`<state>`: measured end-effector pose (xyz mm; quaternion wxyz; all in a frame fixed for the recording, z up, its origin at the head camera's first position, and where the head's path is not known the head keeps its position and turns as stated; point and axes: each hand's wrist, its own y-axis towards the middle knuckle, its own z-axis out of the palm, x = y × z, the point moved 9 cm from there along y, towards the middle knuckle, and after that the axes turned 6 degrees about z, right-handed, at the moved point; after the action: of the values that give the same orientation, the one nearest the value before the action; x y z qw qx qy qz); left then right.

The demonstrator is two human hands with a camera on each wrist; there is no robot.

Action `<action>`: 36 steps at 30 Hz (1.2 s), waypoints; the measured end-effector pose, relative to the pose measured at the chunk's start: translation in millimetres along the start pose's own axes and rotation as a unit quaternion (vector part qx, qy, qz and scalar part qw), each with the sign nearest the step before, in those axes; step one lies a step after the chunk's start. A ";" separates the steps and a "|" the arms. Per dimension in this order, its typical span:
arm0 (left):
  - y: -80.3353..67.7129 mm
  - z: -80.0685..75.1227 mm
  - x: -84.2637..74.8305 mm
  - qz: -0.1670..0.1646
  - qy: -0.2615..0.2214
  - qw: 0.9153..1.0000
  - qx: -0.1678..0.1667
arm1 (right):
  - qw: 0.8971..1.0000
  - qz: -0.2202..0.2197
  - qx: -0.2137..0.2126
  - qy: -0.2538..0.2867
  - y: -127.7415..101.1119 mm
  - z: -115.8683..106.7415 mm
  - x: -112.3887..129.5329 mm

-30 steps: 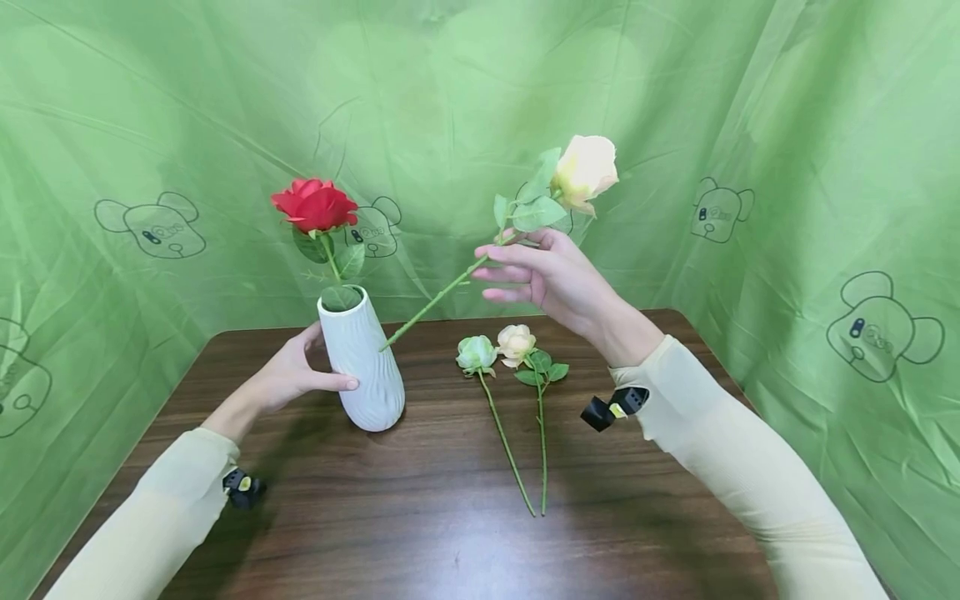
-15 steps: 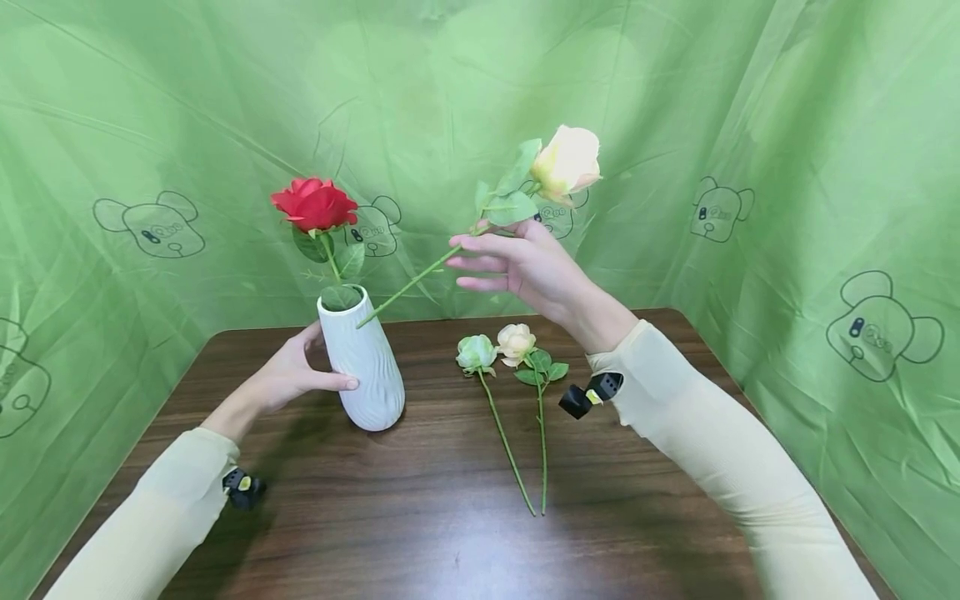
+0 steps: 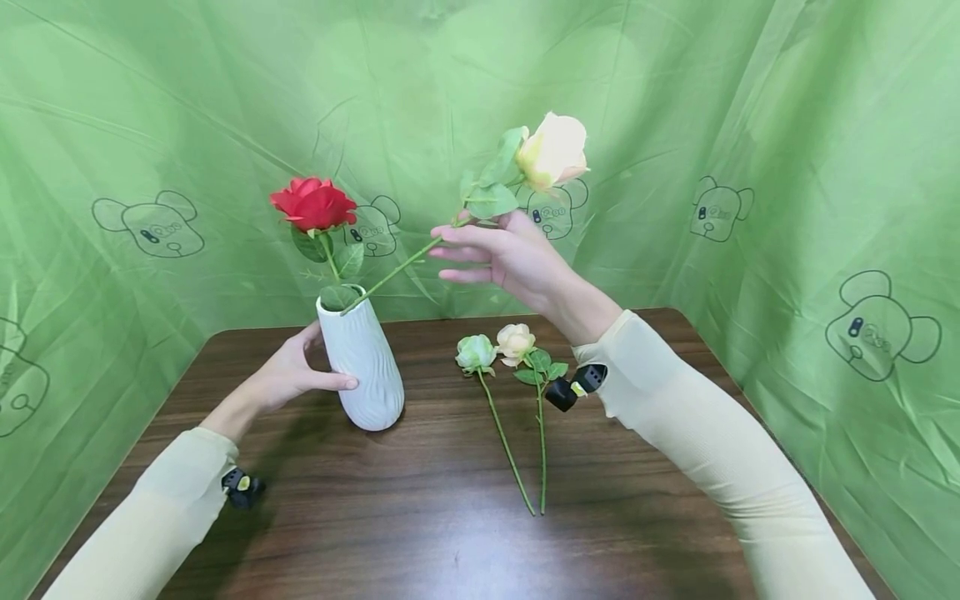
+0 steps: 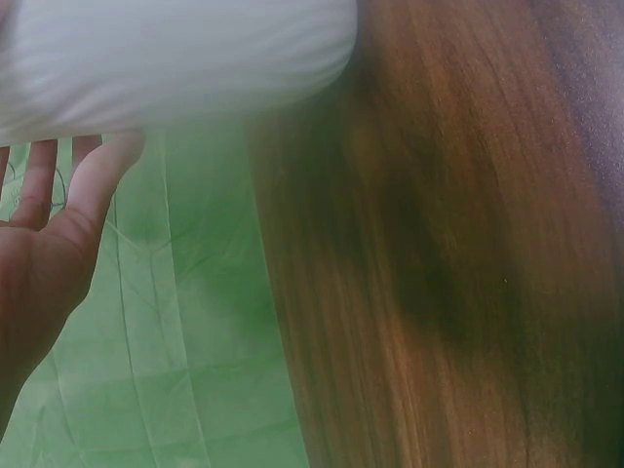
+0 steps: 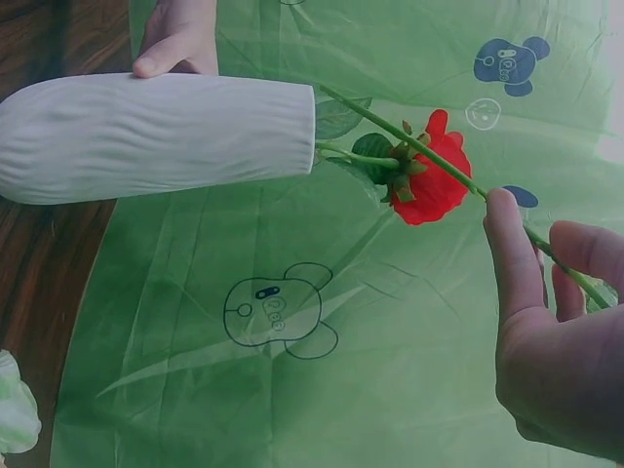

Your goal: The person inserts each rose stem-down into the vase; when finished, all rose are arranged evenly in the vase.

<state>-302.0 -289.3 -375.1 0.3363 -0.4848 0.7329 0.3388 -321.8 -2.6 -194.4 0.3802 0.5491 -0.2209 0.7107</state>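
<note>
Cream rose [image 3: 552, 151] is in the air above the table [image 3: 420, 517], held at a slant, with the flower up and to the right and the lower end of its stem just at the mouth of the white vase [image 3: 362, 360]. I see my right hand [image 3: 504, 260] pinching this stem between the thumb and the forefinger, just under the leaves, while the other fingers are stretched out loosely. In the right wrist view the stem passes between the thumb and the fingers [image 5: 517, 255] and its tip reaches the rim of the vase [image 5: 156, 136]. My left hand [image 3: 288, 375] grips the vase from the left side, the thumb lying across the front of it and the fingers curled behind it. A red rose [image 3: 314, 204] already stands in the vase, upright. On the table, to the right of the vase, two more roses lie side by side, a pale green one [image 3: 476, 353] and a small cream one [image 3: 516, 342], with their stems pointing toward me and their ends almost touching.
</note>
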 end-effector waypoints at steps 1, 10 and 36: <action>-0.4 -0.1 0.4 -0.001 0.001 1.000 0.000 | 1.000 0.000 0.000 0.000 0.8 1.0 -0.2; -3.9 -2.2 3.1 -0.007 0.002 1.000 -0.005 | 1.000 -0.009 0.004 0.011 3.7 9.7 5.5; -0.5 1.7 3.0 -0.001 -0.011 1.000 -0.002 | 0.999 0.045 0.005 -0.028 29.6 26.8 -26.6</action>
<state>-302.1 -289.4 -378.5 0.3434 -0.4824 0.7282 0.3451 -325.7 -48.4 -208.5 0.3389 0.5604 -0.2520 0.7125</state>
